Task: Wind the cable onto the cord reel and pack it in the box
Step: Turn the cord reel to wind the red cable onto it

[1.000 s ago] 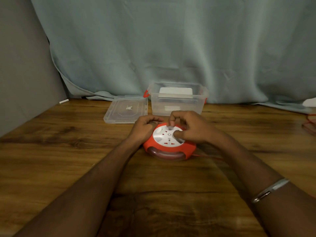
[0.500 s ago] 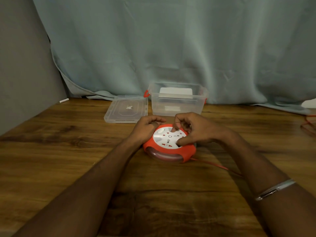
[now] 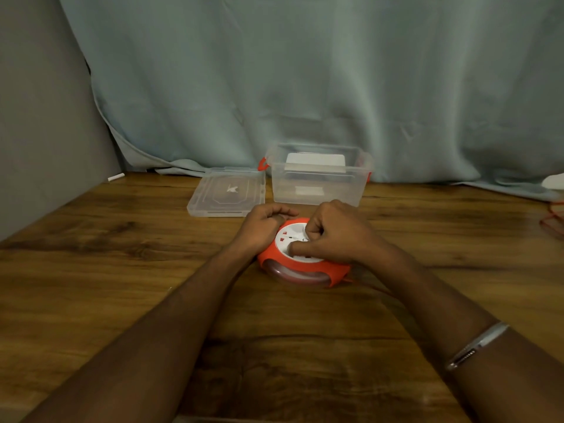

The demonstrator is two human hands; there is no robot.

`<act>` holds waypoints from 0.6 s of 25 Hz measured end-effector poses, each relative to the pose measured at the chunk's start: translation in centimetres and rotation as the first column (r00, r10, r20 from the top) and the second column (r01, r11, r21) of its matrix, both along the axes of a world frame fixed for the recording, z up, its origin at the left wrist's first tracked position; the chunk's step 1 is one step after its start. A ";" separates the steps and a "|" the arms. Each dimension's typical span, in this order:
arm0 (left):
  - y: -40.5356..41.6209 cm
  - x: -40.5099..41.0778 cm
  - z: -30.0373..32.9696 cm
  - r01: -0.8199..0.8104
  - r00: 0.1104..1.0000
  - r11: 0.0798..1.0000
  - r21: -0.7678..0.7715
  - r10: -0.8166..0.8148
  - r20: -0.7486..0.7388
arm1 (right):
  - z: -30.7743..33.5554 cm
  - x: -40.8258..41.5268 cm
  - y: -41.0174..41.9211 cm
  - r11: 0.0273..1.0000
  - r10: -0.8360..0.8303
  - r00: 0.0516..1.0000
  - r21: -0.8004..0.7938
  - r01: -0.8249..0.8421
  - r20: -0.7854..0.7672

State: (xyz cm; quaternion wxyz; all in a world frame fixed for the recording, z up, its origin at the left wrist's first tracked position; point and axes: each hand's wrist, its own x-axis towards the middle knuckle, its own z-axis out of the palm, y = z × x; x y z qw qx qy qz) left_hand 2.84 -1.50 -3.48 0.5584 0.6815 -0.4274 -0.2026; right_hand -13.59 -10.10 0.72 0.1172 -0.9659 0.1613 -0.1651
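Clear plastic formed one open box, in which a white card was seen, with one lid beside it. One orange cord reel was gripped at its edge by the left hand; its white hub was pinched by the right hand.

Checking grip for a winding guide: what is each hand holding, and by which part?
Left hand grips the cord reel by its orange left rim; right hand pinches something on its white top face.

Both forearms are bare, with no sleeves in view. A thin silver bangle circles the right forearm, with a darker patterned stretch along its lower part. The left arm wears nothing.
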 end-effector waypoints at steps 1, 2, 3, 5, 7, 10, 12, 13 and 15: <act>0.0 0.1 -0.1 0.001 1.000 1.000 0.003 -0.001 0.010 | 0.0 0.2 0.4 0.999 -0.004 1.000 -0.034 0.004 0.009; -0.1 0.2 -0.1 0.004 1.000 1.000 0.002 -0.004 0.013 | 0.0 0.3 0.4 0.998 0.000 1.000 -0.058 0.001 0.024; -0.1 0.3 -0.2 0.006 1.000 1.000 0.000 -0.006 0.010 | 0.2 0.1 0.4 0.998 0.012 0.999 -0.063 -0.009 0.045; 0.1 0.1 0.2 0.016 1.000 1.000 0.002 -0.016 -0.001 | 0.7 -0.5 -0.7 0.999 0.052 0.996 0.012 -0.053 0.076; 0.9 0.1 0.9 0.112 0.994 0.993 0.042 -0.112 -0.015 | 1.1 -1.3 -2.1 0.986 0.115 0.993 0.121 -0.115 0.010; 2.8 1.2 2.0 0.437 0.898 0.866 0.244 -0.434 -0.068 | 1.0 -1.8 -3.2 0.954 0.181 0.979 0.260 -0.152 -0.092; 3.8 2.0 2.4 0.534 0.836 0.767 0.356 -0.541 -0.089 | 1.1 -1.9 -3.7 0.944 0.202 0.976 0.282 -0.171 -0.086; 4.0 2.2 2.4 0.523 0.832 0.748 0.408 -0.553 -0.053 | 1.3 -2.0 -3.8 0.943 0.195 0.978 0.289 -0.165 -0.078; 4.1 2.0 2.4 0.461 0.832 0.738 0.492 -0.552 0.048 | 1.3 -2.2 -4.1 0.942 0.183 0.981 0.299 -0.154 -0.072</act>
